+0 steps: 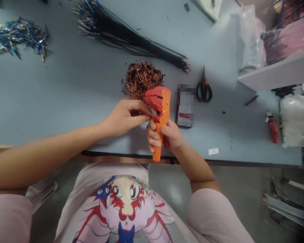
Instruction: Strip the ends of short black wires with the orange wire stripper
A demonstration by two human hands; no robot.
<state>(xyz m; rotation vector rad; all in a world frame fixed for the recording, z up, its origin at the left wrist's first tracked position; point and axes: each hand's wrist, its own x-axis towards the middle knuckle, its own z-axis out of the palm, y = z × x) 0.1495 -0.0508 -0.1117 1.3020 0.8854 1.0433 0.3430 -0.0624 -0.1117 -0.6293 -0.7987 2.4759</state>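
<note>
My right hand [171, 133] is wrapped round the handles of an orange and red wire stripper [164, 104], held upright over the table's front edge. At the stripper's red jaws is my left hand [128, 116], its thumb and fingers pinched together. What sits between those fingertips is too small to make out. Just behind the tool lies a heap of short copper and black wire scraps [144, 76]. Farther back a bundle of long black wires [139, 42] with blue and metal ends stretches across the table.
At the far left is a pile of blue and metal connectors [22, 37]. Right of the stripper lie a phone [184, 111] and black-handled scissors [204, 89]. A red lighter-like object [272, 128] and plastic bags [297, 119] are by a white shelf [276, 72] at right.
</note>
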